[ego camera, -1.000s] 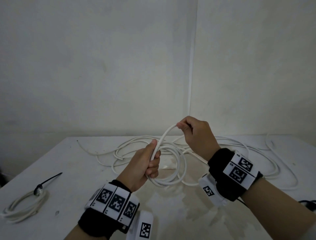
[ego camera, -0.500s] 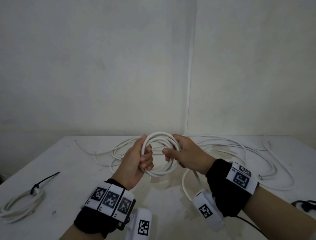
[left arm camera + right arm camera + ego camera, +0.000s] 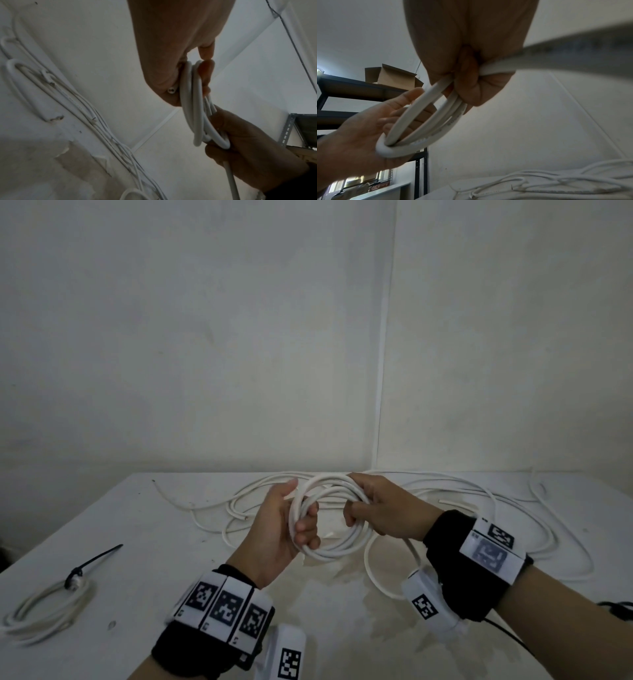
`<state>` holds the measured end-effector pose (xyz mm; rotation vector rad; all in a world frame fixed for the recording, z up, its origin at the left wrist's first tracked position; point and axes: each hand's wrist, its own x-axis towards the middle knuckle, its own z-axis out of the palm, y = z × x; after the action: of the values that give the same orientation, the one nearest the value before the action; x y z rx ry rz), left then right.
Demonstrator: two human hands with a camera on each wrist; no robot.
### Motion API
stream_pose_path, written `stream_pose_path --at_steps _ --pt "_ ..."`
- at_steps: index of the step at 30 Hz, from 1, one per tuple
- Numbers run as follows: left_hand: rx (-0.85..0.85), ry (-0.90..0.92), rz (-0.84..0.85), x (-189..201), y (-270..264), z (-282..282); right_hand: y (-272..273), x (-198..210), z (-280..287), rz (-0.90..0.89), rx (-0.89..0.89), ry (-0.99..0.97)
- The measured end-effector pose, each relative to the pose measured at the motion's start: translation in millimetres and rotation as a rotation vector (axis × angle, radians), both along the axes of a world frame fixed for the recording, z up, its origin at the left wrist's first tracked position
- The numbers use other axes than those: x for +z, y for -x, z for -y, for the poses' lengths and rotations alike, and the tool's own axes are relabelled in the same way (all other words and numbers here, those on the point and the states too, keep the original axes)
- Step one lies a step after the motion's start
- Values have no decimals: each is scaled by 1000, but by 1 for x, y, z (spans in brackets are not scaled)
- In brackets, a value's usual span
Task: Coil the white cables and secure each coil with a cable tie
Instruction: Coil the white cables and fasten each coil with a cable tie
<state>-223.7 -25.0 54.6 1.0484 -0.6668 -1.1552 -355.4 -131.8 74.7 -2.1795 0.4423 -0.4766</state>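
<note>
A small coil of white cable (image 3: 330, 546) hangs above the table between both hands. My left hand (image 3: 301, 508) grips its left side, thumb up and fingers curled through the loops (image 3: 193, 102). My right hand (image 3: 356, 498) grips the top right of the coil (image 3: 426, 121), fingers wrapped round the strands. The free tail (image 3: 371, 573) drops from under the right hand to the table. A finished coil (image 3: 44, 607) bound with a black cable tie (image 3: 92, 563) lies at the table's left.
Several loose white cables (image 3: 479, 498) sprawl across the back and right of the white table (image 3: 154, 542). A black cord (image 3: 616, 609) shows at the right edge. Walls stand close behind. Metal shelving (image 3: 351, 88) with a cardboard box stands to the side.
My right hand has brought the raised loop down onto the coil and now grips the coil's right side. The left hand has kept hold and lifted slightly.
</note>
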Motion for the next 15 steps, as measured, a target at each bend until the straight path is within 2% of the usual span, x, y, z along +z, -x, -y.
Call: stream_pose_path --at_steps 6,10,15 --pt "97 24 70 -1 4 3 -2 -2 1 38 -33 -12" --pt "128 30 133 0 5 6 -6 -10 2 50 -76 82" --pt "150 43 121 -1 3 4 -5 -11 2 108 -56 80"
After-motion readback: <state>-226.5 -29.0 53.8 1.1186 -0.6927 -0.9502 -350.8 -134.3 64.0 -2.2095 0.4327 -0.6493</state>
